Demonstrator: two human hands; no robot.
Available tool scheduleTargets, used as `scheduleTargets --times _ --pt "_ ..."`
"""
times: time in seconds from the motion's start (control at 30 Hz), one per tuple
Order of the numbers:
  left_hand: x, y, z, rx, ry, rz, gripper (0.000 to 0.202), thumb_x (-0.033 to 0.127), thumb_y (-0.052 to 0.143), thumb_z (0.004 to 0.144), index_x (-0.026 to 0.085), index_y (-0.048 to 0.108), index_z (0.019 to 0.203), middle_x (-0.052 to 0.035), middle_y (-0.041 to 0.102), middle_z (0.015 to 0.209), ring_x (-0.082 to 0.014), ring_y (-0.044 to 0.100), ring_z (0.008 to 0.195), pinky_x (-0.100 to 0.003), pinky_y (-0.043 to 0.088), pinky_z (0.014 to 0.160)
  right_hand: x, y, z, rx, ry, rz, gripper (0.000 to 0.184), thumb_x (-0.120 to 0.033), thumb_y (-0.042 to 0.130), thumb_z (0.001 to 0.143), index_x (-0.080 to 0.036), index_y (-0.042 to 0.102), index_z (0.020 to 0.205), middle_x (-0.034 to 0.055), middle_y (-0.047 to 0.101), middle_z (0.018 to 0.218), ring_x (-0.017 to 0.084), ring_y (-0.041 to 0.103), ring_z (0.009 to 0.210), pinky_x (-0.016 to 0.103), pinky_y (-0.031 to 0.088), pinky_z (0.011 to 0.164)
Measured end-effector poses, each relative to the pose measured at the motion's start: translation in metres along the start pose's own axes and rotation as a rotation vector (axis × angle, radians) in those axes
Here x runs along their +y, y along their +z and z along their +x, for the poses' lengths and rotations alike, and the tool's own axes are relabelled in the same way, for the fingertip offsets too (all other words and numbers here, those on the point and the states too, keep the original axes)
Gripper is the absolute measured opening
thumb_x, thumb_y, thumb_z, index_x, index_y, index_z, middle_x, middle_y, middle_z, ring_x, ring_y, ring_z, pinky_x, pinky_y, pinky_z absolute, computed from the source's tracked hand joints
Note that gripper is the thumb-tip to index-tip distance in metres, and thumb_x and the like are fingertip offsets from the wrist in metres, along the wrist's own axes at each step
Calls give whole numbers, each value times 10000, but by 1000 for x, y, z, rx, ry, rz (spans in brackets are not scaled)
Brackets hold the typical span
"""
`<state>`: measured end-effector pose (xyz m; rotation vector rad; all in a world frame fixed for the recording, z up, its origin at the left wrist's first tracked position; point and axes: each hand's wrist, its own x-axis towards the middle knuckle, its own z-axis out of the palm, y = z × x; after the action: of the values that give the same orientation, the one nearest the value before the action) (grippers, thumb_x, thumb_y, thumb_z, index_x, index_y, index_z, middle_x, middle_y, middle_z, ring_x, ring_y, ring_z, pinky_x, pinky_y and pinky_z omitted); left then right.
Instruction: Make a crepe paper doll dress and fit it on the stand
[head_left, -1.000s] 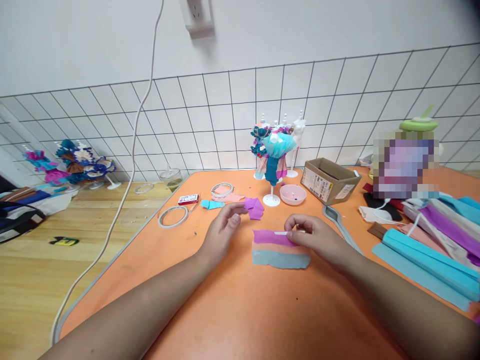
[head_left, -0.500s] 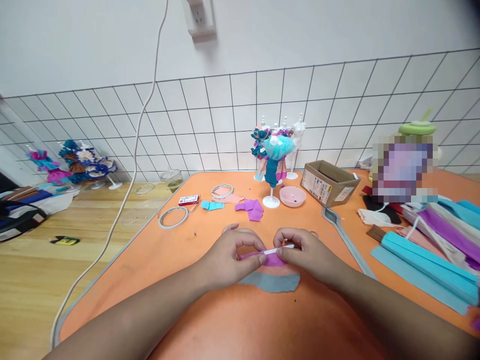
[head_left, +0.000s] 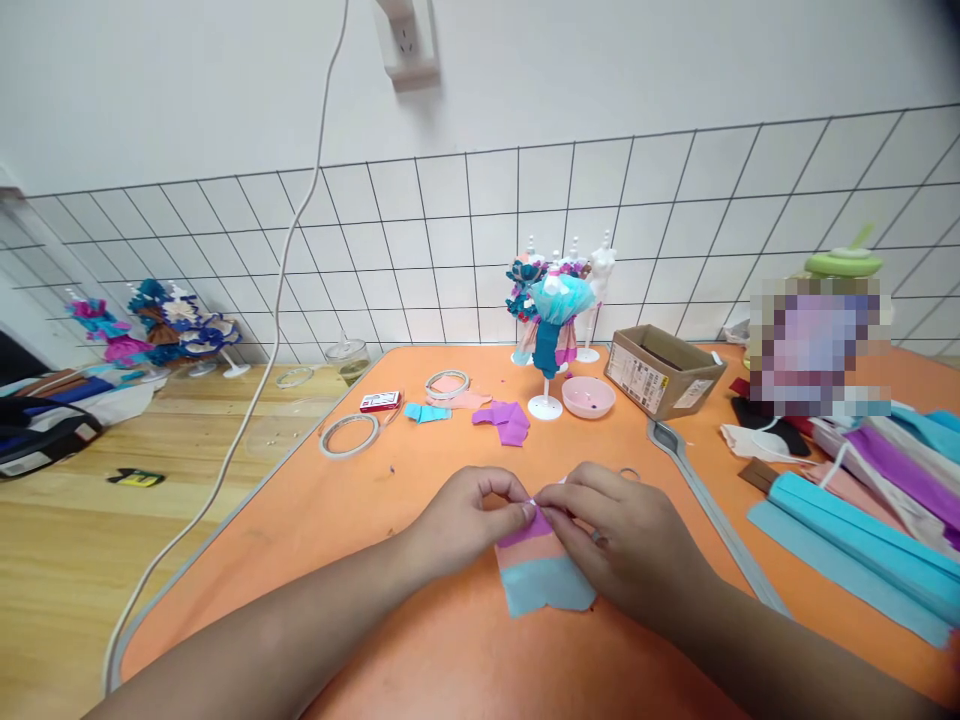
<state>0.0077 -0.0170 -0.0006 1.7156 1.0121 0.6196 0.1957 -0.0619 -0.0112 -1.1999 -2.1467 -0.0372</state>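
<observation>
A banded piece of crepe paper [head_left: 546, 585], purple at the top, peach in the middle and light blue at the bottom, hangs low over the orange mat. My left hand [head_left: 476, 520] pinches its purple top edge between thumb and forefinger. Close beside it, my right hand [head_left: 622, 530] has thumb and forefinger pressed together on the same edge, covering the right part of the paper. Past my hands lie a purple paper scrap [head_left: 510, 424], a turquoise scrap [head_left: 427, 413] and two tape rolls, the nearer a white ring [head_left: 349, 436].
Mini dress forms, one in a turquoise paper dress [head_left: 559, 305], stand at the back beside a pink bowl [head_left: 589, 398] and a cardboard box [head_left: 660, 370]. Folded crepe paper [head_left: 862, 545] lies right. A white cable [head_left: 277, 300] hangs at left.
My right hand has turned and moved in against my left fingertips. The white strip along the paper's top edge is no longer visible, and more of the blue band shows.
</observation>
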Motion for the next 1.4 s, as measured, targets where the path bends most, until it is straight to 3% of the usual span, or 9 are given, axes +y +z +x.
scheduleTargets --times 0.17,0.4,0.63,0.9,1.23,1.4 --pt "-5 0 0 -68 24 -72 200 337 623 774 153 680 723 -34 657 756 -162 566 754 -259 426 737 3 5 1 -80 73 24 214 -212 502 876 -248 710 841 11 631 721 121 579 636 252 310 532" --pt "-5 -3 1 -97 122 38 172 317 624 794 169 713 802 -60 699 879 -193 616 861 -295 455 816 5 3 2 -119 117 -15 194 -232 533 849 -282 720 845 -5 645 711 126 583 624 267 276 519" --pt "-7 2 1 -60 62 48 194 337 631 785 166 714 752 -63 697 856 -190 624 829 -285 469 777 6 2 3 -165 92 16 216 -253 520 857 -270 735 846 4 663 695 125 587 624 274 269 525" --pt "-2 5 0 -17 72 51 166 291 633 770 152 705 714 -70 685 821 -185 618 793 -289 470 761 7 3 3 -100 15 -58 207 -176 535 815 -247 729 793 -9 659 668 109 563 575 267 250 509" --pt "-1 6 -2 1 96 37 161 277 623 781 149 716 752 -70 688 837 -184 619 811 -286 471 765 4 6 4 -63 105 15 160 -173 553 788 -215 701 743 -12 646 642 104 568 585 251 278 516" --pt "-1 4 -1 18 59 29 148 262 624 770 141 706 742 -54 679 814 -168 606 798 -275 460 771 9 7 3 -1 18 64 186 -195 543 836 -252 719 811 -29 666 688 95 578 603 237 305 547"
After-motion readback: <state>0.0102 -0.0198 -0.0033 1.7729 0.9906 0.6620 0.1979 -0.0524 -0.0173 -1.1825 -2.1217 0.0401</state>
